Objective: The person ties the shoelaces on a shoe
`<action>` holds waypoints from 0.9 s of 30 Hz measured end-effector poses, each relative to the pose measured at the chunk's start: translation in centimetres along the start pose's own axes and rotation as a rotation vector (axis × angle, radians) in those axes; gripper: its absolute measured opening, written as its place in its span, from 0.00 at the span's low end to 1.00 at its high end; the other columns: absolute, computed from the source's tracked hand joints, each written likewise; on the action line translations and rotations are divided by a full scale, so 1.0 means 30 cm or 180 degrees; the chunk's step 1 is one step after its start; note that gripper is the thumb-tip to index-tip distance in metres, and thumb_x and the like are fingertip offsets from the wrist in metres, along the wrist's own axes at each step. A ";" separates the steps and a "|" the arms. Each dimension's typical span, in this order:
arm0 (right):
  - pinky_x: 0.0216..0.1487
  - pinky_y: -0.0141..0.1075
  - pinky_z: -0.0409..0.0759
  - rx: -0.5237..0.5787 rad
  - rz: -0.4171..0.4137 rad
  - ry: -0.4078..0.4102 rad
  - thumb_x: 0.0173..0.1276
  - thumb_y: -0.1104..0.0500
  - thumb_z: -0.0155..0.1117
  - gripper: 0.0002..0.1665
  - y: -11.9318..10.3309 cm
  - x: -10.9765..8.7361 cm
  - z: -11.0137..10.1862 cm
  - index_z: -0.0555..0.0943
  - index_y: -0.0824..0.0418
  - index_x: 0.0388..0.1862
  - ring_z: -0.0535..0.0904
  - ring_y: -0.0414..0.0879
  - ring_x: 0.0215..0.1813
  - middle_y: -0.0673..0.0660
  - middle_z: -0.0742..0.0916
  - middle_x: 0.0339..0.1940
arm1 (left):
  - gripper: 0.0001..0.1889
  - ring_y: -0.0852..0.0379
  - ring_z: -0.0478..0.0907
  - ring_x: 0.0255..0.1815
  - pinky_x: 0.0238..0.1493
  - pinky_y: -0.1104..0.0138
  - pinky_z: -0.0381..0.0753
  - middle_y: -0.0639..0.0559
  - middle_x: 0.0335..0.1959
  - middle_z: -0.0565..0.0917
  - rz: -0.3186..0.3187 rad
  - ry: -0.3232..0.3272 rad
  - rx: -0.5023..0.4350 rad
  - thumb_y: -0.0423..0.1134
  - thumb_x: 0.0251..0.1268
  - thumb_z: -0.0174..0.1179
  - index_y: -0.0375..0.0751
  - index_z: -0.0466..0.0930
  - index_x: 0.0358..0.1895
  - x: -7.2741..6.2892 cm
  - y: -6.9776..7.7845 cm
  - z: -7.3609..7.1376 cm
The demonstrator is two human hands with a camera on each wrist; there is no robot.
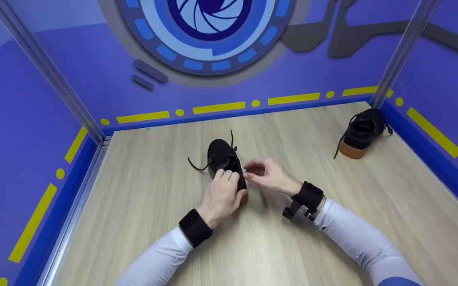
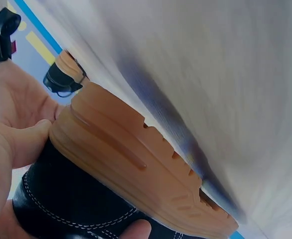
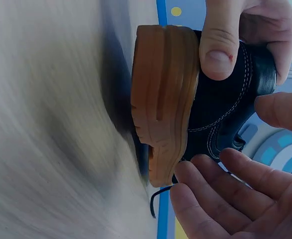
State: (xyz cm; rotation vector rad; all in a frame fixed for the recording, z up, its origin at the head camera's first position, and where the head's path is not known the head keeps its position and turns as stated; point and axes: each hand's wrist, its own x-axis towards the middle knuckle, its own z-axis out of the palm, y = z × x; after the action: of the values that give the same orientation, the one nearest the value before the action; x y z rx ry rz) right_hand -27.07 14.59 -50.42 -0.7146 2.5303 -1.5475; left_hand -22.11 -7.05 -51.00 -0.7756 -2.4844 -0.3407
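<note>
A black shoe (image 1: 218, 149) with a brown sole (image 3: 161, 99) stands in the middle of the wooden table, toe away from me. Its laces (image 1: 199, 169) hang loose, undone on both sides. My left hand (image 1: 222, 194) grips the shoe at the heel, thumb on the outside of the heel and fingers over the collar. In the right wrist view the heel is tipped up, with a shadow under the sole. On the shoe's right side is my right hand (image 1: 270, 174), fingers loosely bent and spread, fingertips right at the upper; nothing is held in it.
Another black shoe (image 1: 362, 129) with a brown sole and loose laces stands at the table's far right corner. Blue-purple panels (image 1: 213, 97) with yellow marks wall the table (image 1: 145, 190) at the back and both sides.
</note>
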 end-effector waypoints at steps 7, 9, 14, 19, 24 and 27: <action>0.52 0.29 0.88 -0.0098 -0.0047 -0.0066 0.77 0.57 0.72 0.17 -0.003 -0.020 -0.005 0.89 0.68 0.56 0.92 0.47 0.48 0.64 0.95 0.50 | 0.19 0.48 0.80 0.45 0.43 0.60 0.90 0.48 0.40 0.87 0.0074 -0.0078 0.0011 0.48 0.65 0.82 0.42 0.82 0.43 -0.028 0.027 -0.006; 0.48 0.28 0.87 -0.0130 -0.0028 -0.0050 0.77 0.56 0.72 0.14 -0.005 -0.022 -0.005 0.90 0.65 0.52 0.90 0.42 0.43 0.62 0.95 0.47 | 0.19 0.49 0.81 0.45 0.42 0.61 0.91 0.49 0.40 0.88 0.0105 -0.0113 0.0020 0.48 0.65 0.81 0.42 0.82 0.44 -0.037 0.037 -0.010; 0.38 0.27 0.80 -0.0140 0.0074 0.0037 0.77 0.52 0.75 0.12 -0.013 -0.021 -0.007 0.89 0.60 0.41 0.84 0.36 0.34 0.53 0.93 0.35 | 0.19 0.49 0.83 0.47 0.41 0.60 0.92 0.49 0.43 0.89 0.0146 -0.0180 0.0041 0.50 0.67 0.80 0.42 0.83 0.46 -0.050 0.062 -0.019; 0.34 0.26 0.81 0.0009 0.0226 0.0000 0.77 0.52 0.76 0.12 -0.012 -0.022 -0.008 0.87 0.61 0.39 0.87 0.44 0.33 0.54 0.92 0.31 | 0.19 0.49 0.84 0.49 0.37 0.59 0.92 0.49 0.44 0.90 0.0164 -0.0264 0.0077 0.52 0.69 0.79 0.43 0.84 0.48 -0.062 0.076 -0.020; 0.34 0.27 0.83 0.0129 0.0329 -0.0059 0.78 0.51 0.76 0.14 -0.005 -0.021 -0.006 0.87 0.61 0.38 0.90 0.50 0.33 0.64 0.94 0.33 | 0.20 0.49 0.84 0.50 0.41 0.59 0.92 0.49 0.45 0.90 0.0209 -0.0268 0.0076 0.51 0.68 0.79 0.43 0.84 0.48 -0.070 0.074 -0.015; 0.34 0.28 0.84 0.0254 0.0380 -0.0094 0.79 0.51 0.75 0.15 0.001 -0.018 -0.004 0.86 0.61 0.37 0.91 0.50 0.33 0.66 0.93 0.33 | 0.20 0.49 0.84 0.49 0.45 0.60 0.92 0.50 0.44 0.90 0.0264 -0.0237 0.0086 0.52 0.66 0.81 0.43 0.83 0.47 -0.071 0.069 -0.011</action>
State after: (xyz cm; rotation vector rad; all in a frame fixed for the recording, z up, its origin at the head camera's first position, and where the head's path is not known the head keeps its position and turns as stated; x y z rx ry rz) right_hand -26.64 14.93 -50.47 -0.5615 2.4263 -1.5763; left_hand -19.26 -6.50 -51.70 -0.8926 -2.5116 -0.2525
